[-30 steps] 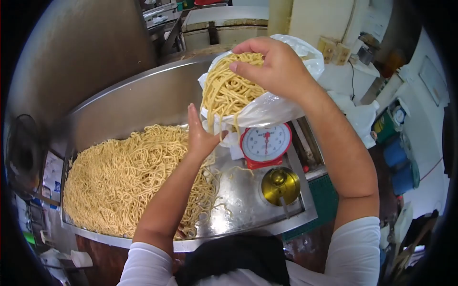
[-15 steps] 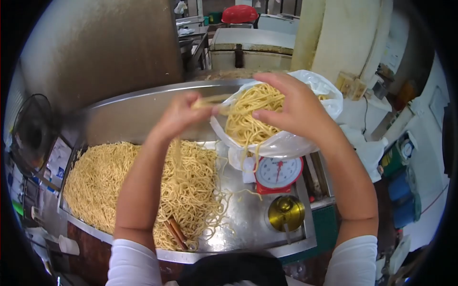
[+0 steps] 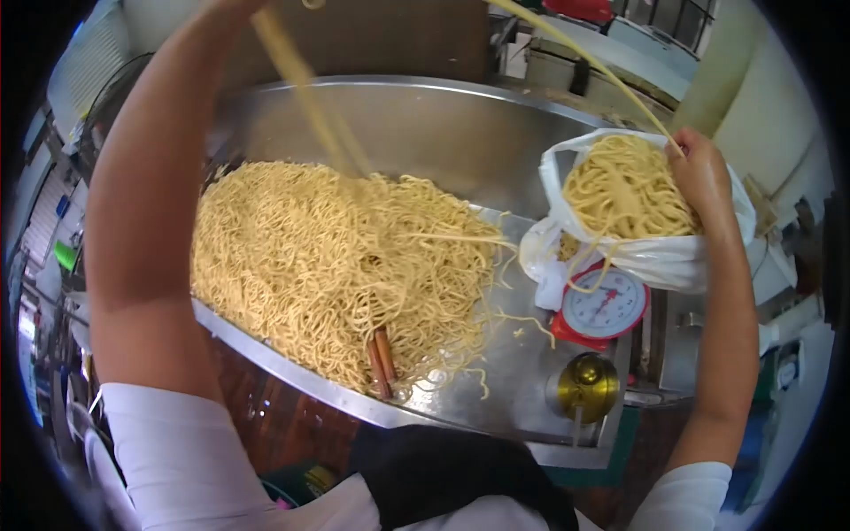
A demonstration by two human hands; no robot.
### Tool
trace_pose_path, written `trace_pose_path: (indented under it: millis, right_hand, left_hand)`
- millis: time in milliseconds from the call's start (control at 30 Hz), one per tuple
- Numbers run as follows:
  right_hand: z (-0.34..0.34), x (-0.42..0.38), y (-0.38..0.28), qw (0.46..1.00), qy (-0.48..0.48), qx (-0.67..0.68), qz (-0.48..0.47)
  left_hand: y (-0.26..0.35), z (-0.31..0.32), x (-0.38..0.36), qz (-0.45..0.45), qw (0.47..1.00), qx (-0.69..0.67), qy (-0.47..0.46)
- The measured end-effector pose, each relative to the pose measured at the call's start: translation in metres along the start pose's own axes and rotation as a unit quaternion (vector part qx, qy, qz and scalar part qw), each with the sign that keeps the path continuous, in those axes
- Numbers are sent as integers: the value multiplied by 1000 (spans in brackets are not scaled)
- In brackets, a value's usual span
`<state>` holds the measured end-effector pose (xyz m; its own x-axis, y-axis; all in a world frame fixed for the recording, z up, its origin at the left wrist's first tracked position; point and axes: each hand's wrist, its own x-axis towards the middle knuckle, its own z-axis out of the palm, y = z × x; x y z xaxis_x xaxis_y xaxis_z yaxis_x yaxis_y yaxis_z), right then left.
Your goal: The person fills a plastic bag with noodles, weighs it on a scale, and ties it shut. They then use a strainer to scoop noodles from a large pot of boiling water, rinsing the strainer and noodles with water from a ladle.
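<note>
1 noodle strand [image 3: 583, 53] is pinched by R hand [image 3: 704, 173] at far-right bag [image 3: 660, 261], prob. for steadying; L hand's out of view, grip can't be told. Left, loose noodles [image 3: 283, 257] are piled, prob. contained by tray wall [image 3: 452, 128].

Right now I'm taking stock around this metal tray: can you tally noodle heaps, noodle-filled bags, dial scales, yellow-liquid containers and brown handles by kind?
Noodle heaps: 1
Noodle-filled bags: 1
Dial scales: 1
Yellow-liquid containers: 1
Brown handles: 2
Total: 6
</note>
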<state>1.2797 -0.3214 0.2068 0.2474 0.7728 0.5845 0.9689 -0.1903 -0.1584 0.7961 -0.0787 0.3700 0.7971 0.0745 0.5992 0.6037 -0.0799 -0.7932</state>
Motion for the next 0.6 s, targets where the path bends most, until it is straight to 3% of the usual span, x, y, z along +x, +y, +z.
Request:
trace_pose_path:
  millis: [33,67,100,133,200,233,267,300,333,367,400,433,467,500,533,567,600]
  right_hand:
    - [0,1,9,1000,6,-14,6]
    - [-1,2,21,1000,18,-13,15]
    - [-6,4,35,999,31,-14,24]
    - [-11,6,45,999,27,-34,29]
    - [-16,7,68,999,17,-23,39]
    - [-23,6,75,999,-2,10,38]
    - [-32,3,75,999,4,0,48]
    - [-38,1,68,998,-25,19,52]
    - [-42,-1,61,996,-56,39,55]
    - [-44,-1,54,996,-56,36,63]
    - [-45,-1,49,997,-49,52,36]
    - [-47,-4,41,997,-42,68,7]
    - [-53,-9,26,997,-43,68,13]
    - [-62,-15,6,994,-49,95,0]
    - [-69,-22,-10,991,-56,122,-12]
    - [-71,-27,-21,991,-58,120,-5]
    - [-74,-32,-30,990,-57,122,-48]
  left_hand:
    - [-21,7,-16,-179,967,-89,-159]
    - [-39,11,-41,-37,956,66,-285]
    - [-38,-9,-63,-325,909,-225,-135]
    - [-49,5,-89,-308,922,-196,-127]
    - [-43,4,-134,-410,891,-138,-139]
    - [-60,29,-177,-231,940,-32,-248]
    - [-42,31,-195,-423,870,-150,-204]
    - [-37,58,-232,-407,870,-163,-224]
    - [-11,56,-246,-464,829,-212,-231]
    - [-2,104,-302,-305,888,-192,-285]
    - [41,97,-306,-413,828,-244,-291]
    - [74,93,-315,-439,750,-334,-365]
    - [113,71,-302,-494,671,-335,-440]
    - [142,78,-309,-464,626,-370,-506]
    - [187,107,-346,-427,673,-419,-435]
    - [216,60,-308,-417,648,-377,-513]
    - [244,40,-292,-395,617,-441,-519]
